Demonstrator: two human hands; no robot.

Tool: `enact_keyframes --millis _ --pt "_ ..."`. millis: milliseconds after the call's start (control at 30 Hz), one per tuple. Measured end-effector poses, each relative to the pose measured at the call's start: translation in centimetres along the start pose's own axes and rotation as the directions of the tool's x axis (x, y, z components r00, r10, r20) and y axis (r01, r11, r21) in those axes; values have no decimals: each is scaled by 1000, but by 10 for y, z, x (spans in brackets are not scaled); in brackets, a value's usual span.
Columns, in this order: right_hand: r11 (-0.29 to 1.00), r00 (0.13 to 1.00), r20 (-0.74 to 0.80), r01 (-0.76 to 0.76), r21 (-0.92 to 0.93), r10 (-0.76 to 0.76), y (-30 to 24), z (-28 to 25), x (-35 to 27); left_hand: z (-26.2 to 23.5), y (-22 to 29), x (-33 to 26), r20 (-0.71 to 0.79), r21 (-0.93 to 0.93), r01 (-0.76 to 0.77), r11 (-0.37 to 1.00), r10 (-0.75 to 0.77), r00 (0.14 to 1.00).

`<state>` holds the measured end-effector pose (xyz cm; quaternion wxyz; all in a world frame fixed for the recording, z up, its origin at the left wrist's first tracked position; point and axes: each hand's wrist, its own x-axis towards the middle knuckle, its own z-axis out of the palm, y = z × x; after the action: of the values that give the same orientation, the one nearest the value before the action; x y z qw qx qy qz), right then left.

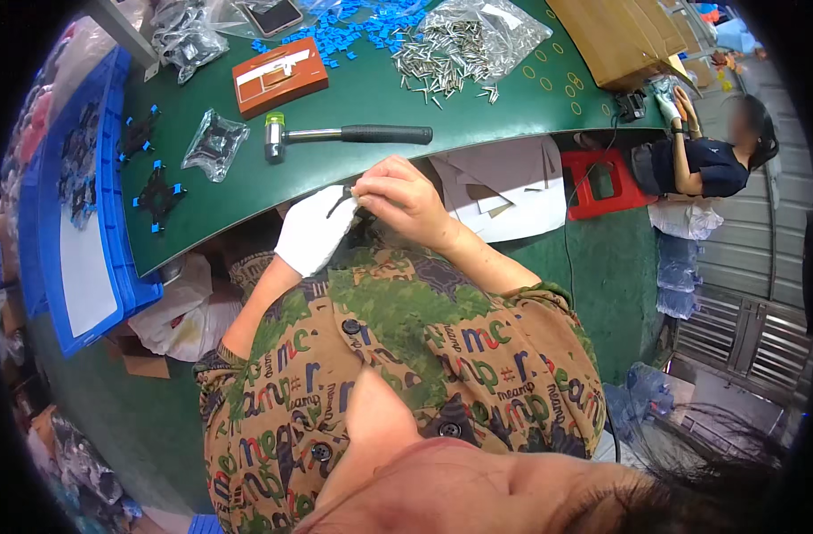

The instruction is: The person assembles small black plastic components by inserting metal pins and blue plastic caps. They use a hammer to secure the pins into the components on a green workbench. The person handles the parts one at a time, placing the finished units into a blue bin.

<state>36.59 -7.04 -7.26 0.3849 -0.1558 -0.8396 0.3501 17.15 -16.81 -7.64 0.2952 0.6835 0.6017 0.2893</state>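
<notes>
My left hand point(310, 233), in a white glove, is closed at the near edge of the green table. It grips a small dark part point(337, 206), thin and black, whose kind I cannot make out. My bare right hand point(404, 201) pinches the upper end of the same part, its fingertips against the glove. Just beyond my hands lies a hammer point(353, 134) with a black grip and a yellow-green face. Left of it are a bagged black bracket point(215, 144) and black cross-shaped brackets with blue tips point(158, 195).
Piles of metal pins point(442, 62) and blue clips point(349, 34) cover the back, beside an orange-red box point(279, 77) and a carton point(615, 40). A blue bin point(122, 267) stands left. At right, a person point(713, 160) works beside a red stool point(607, 184).
</notes>
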Motion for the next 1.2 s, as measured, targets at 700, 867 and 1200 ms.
enact_keyframes --millis 700,867,1200 --pt "971 981 137 163 -175 -140 4 20 7 -39 3 -13 342 -348 308 886 -186 921" --pt "951 970 131 231 -206 -207 15 26 -1 -33 1 -17 360 -460 360 812 -200 911" --pt "941 980 -37 179 -287 -198 16 45 -6 -35 -9 -13 337 -455 360 814 -217 916"
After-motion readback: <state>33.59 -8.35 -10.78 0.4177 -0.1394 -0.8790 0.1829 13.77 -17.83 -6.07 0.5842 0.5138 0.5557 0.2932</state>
